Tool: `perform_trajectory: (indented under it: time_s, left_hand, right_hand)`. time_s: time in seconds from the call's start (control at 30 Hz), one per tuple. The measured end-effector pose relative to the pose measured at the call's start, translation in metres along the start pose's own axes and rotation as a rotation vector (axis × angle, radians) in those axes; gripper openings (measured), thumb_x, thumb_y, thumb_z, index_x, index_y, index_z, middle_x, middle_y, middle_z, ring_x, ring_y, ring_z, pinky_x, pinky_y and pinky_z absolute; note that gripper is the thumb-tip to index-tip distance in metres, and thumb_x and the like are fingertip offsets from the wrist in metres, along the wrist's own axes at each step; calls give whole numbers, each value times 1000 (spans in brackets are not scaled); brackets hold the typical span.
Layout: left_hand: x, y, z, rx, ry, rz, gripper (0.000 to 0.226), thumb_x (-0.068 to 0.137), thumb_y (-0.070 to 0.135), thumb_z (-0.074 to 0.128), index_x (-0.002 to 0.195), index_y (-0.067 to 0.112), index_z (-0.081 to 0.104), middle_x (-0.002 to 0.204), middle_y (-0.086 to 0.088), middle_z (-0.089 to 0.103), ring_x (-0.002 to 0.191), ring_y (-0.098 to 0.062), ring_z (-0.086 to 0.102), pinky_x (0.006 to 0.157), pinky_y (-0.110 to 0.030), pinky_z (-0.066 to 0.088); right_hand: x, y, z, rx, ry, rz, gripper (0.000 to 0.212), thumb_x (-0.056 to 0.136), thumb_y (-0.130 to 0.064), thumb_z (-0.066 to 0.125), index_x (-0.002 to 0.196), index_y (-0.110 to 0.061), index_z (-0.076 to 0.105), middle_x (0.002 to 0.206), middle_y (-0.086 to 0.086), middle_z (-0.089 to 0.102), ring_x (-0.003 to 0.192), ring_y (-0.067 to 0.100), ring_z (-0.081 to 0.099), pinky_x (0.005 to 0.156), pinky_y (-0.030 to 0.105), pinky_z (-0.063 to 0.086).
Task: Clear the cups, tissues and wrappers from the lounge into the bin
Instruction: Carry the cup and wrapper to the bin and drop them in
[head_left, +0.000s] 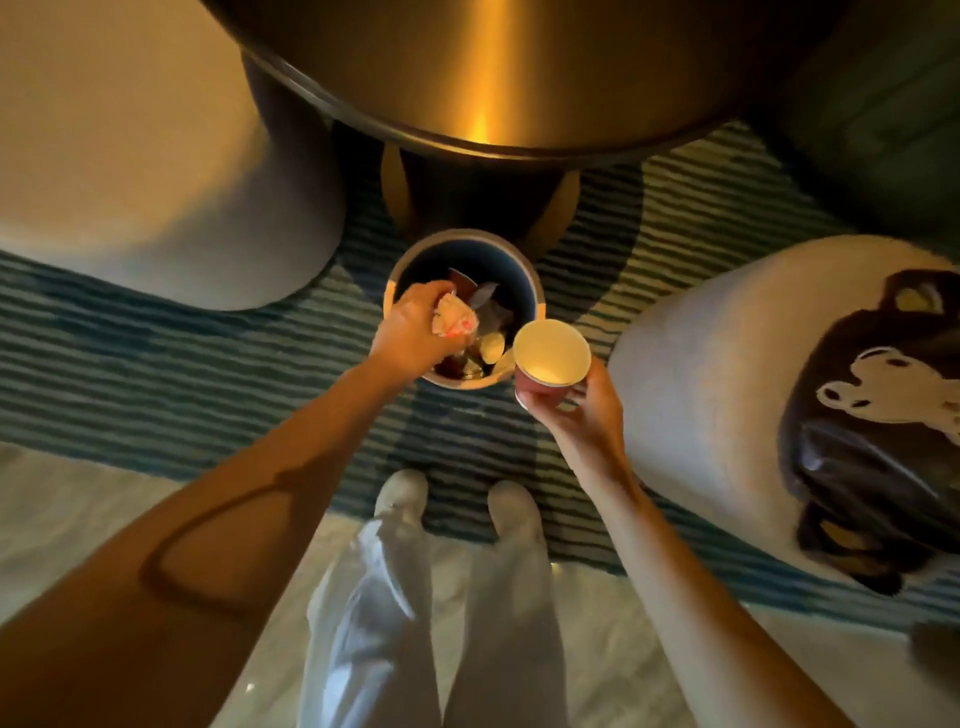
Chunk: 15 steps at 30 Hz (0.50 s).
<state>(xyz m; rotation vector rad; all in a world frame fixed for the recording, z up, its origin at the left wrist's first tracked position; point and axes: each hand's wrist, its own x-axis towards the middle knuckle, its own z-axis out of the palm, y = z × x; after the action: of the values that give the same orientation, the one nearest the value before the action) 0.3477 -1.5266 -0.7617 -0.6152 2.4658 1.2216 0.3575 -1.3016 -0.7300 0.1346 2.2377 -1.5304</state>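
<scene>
A round bin (535, 299) is seen from above on a striped blue rug (156, 364); it is used as the landmark. Its near rim is partly hidden by the left hand (410, 332) and by a paper cup (551, 358). The contents of the bin are dim and hard to make out: crumpled wrappers, dark scraps and a pale round piece are suggested, nothing more can be told.

A crumpled tissue or wrapper (454, 319), pale with red marks, is gripped in the curled fingers of the left hand, directly over the bin's left half. The paper cup, red outside and pale inside, is pinched near its base by the thumb and fingers of the right hand (587, 415), just right of the bin's near rim, mouth tilted toward the camera; it looks empty.

Beyond the bin a round metal-topped table (493, 78) is cut off by the upper edge, its pedestal just behind the bin. A pale seat (156, 182) lies left of the bin, another pale seat (701, 364) right of it, bearing a dark bag (857, 467) with a white bear figure, cut off at the frame edge. Open rug is left on both sides of the bin. Pale trousers (441, 623) and shoes are seen nearer than the bin, blurred.
</scene>
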Motion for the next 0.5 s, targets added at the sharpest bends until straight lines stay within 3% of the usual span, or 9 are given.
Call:
perform_trajectory:
  time_s: [0.13,0.27,0.4,0.5]
  left_hand:
    - [29,-17,-10,276,-71,80,77,79,37,73,142,14,36,144,-10,39,131,-28,38,108,-43,36]
    - [19,-17,-45,494,-39,209,70,85,35,65,144,12,34,143,-12,40,129,-32,37,104,-46,38]
    - [-15,11,-76,639,-77,259,68,89,36,59,146,13,30,144,-11,38,130,-32,36,104,-45,37]
    - [-49,44,-94,705,-75,316,61,92,37,54,144,14,32,145,-9,37,130,-29,35,105,-42,35]
  right_hand:
    - [24,9,40,48,76,18,56,72,-19,83,115,-34,52,111,-14,62,104,1,59,84,24,53]
    - [49,2,71,34,124,65,72,68,-17,83,130,-16,46,127,6,57,117,18,55,97,35,49]
    - [39,-23,83,-44,228,229,83,73,-23,81,142,-16,36,143,9,44,131,21,43,97,22,33]
    - [5,-53,66,-133,262,176,64,84,-28,70,140,-17,41,142,9,44,130,22,42,94,22,30]
